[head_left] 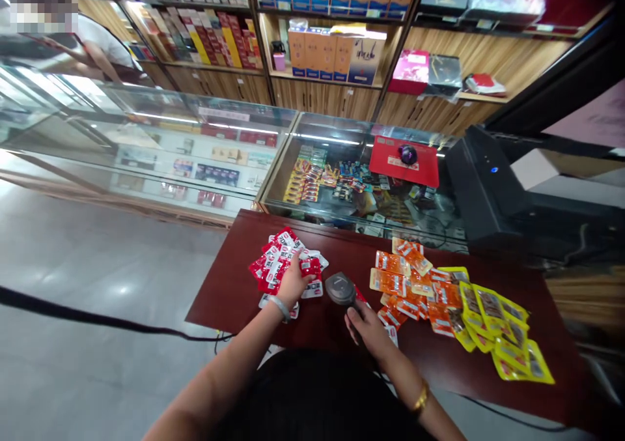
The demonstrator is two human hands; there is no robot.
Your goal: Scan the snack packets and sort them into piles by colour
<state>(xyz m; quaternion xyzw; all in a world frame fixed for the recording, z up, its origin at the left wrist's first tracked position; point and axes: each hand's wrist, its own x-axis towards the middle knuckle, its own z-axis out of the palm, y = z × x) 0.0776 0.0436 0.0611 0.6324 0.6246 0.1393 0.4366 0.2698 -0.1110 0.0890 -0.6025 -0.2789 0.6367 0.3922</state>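
Observation:
My left hand (294,281) rests on a pile of red and white snack packets (278,262) at the left of a dark red table (234,284), fingers curled onto a packet. A bracelet is on that wrist. My right hand (367,327) grips the handle of a grey handheld barcode scanner (340,288), whose head points toward the red pile. A red packet lies just beside the scanner. Orange packets (405,284) lie right of the scanner, and yellow packets (498,327) spread further right.
Glass display counters (205,148) with boxed goods stand behind the table. A red mat with a dark round object (407,154) lies on the glass. A black machine (483,187) sits at right. Wooden shelves (322,50) hold boxes. Another person (92,43) stands far left. A black cable (73,314) crosses the floor.

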